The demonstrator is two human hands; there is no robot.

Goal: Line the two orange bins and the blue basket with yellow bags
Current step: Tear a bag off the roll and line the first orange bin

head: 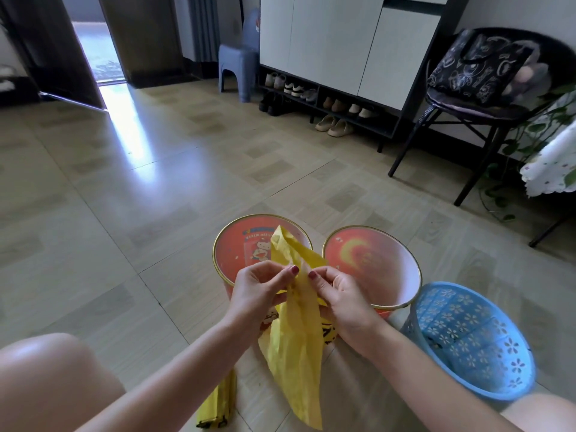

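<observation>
Two orange bins stand side by side on the floor: the left orange bin (243,247) with a cartoon print and the right orange bin (377,263). A blue basket (467,338) with flower cut-outs sits at the right, touching the right bin. In front of the bins I hold a folded yellow bag (296,344) that hangs down long and narrow. My left hand (261,288) and my right hand (339,294) both pinch its upper part with thumb and fingertips, close together. None of the three containers shows a bag inside. More folded yellow bags (218,406) lie on the floor below.
My bare knees show at the bottom left and bottom right. A black chair (467,113) with a dark tote stands at the right, a shoe cabinet (336,57) and a small blue stool (237,67) at the back. Tiled floor (124,213) spreads to the left.
</observation>
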